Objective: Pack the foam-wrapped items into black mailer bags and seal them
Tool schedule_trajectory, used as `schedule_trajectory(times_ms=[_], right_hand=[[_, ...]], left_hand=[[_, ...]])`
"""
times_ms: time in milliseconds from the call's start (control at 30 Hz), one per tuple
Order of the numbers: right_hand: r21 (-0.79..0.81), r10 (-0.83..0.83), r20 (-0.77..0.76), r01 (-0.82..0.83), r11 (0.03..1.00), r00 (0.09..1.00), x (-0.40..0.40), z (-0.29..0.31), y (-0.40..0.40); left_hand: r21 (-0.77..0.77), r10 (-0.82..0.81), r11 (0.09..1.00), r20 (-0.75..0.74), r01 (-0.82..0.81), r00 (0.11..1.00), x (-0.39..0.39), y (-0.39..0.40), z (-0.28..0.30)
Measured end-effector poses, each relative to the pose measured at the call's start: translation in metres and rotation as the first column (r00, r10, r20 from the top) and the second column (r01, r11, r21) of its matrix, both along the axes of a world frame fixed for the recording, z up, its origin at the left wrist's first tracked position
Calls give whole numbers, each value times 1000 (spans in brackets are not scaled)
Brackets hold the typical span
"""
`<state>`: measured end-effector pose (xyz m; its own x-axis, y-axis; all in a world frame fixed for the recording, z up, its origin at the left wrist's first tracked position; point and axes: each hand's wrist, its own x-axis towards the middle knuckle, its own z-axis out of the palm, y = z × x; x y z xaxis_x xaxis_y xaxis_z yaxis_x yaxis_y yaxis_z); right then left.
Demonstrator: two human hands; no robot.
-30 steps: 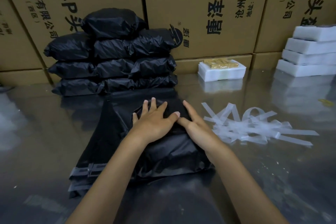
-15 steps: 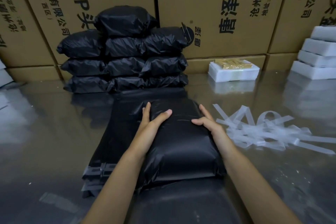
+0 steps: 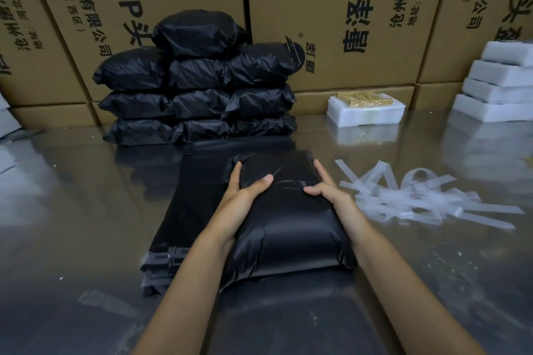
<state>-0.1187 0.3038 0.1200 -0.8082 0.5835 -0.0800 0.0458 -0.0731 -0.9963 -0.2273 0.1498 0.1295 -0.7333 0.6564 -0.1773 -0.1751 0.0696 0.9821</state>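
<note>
Holding the packed black bag (image 3: 288,210) by both sides on the shiny counter (image 3: 72,210): left hand (image 3: 242,199) and right hand (image 3: 331,196), fingers (image 3: 235,174) curled round its edges. Might slip, being slick plastic. Farther back, might knock over the bag pile (image 3: 199,86) if set down hard.

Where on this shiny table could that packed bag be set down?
Bare tabletop lies left of the flat mailer bags, below the stacked packed bags. Right is crowded: peeled strips, foam blocks. Both hands hold the bag.
</note>
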Motion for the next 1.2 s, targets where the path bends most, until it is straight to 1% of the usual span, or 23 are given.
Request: schedule_trajectory(times_ms=[100,233,333,400,433,467,500,533,567,600,633,667,700,733,767,800,833,867,900,967,1033,1100,1200], right_hand=[[49,8,19,-9,999,1000,2,1,-2],[165,-18,86,3,986,996,-5,11,0],[195,29,64,-41,980,998,2,9,-5],[182,53,40,-60,981,998,11,12,-10],[167,67,52,-75,983,996,15,12,-10],[151,73,91,-87,985,993,19,15,-9],[153,70,152,-94,984,986,23,21,-10],[206,48,210,-93,974,976,26,28,-8],[305,-8,229,-64,950,973,25,36,-5],[432,-83,201,-13,902,976,20,43,0],[558,-136,159,25,829,978,9,50,2],[658,-151,140,22,753,979,-5,56,2],[720,-143,152,-10,694,978,-19,59,0],[746,-120,201,-72,662,972,-33,59,-2],[740,-96,273,-146,657,957,-43,55,-2],[696,-67,347,-209,687,936,-49,50,1],[626,-37,384,-231,745,922,-51,45,6],[550,-13,377,-212,808,926,-51,43,10],[486,-5,342,-173,857,940,-50,40,14],[353,-15,259,-80,932,966,-44,35,18],[215,-23,201,-21,976,979,-40,30,19],[118,-13,167,-7,993,986,-39,23,22],[70,-2,95,-5,998,996,-41,4,34]], left_hand=[[9,4,1000,7,-4,1000,-3,0,-2],[35,11,999,-10,-11,1000,-8,4,-7],[21,30,999,-77,-29,997,-5,5,-11],[-37,3,999,-113,-7,994,-2,5,-4],[-100,-23,995,-134,10,991,-2,3,2],[-214,-59,977,-195,16,979,-4,2,8],[-356,-105,934,-295,-8,950,-9,0,15],[-482,-151,873,-417,-77,896,-14,0,21],[-545,-186,819,-550,-181,814,-18,3,29],[-536,-203,801,-664,-268,720,-21,8,38],[-503,-203,808,-727,-306,656,-24,17,46],[-495,-212,813,-741,-306,637,-26,28,52],[-507,-233,819,-721,-267,653,-28,38,54],[-541,-272,815,-674,-208,687,-31,46,53],[-574,-299,806,-608,-147,736,-36,53,48],[-573,-282,813,-545,-105,790,-40,57,41],[-524,-224,849,-472,-67,853,-42,56,35],[-439,-159,898,-374,-24,914,-42,51,29],[-336,-99,942,-283,-2,954,-43,46,23],[-141,-3,990,-163,-20,987,-41,38,10],[8,82,997,-97,-82,992,-38,34,1],[67,111,992,-65,-107,992,-35,33,-3],[94,116,990,-90,-108,989,-37,33,-10]])
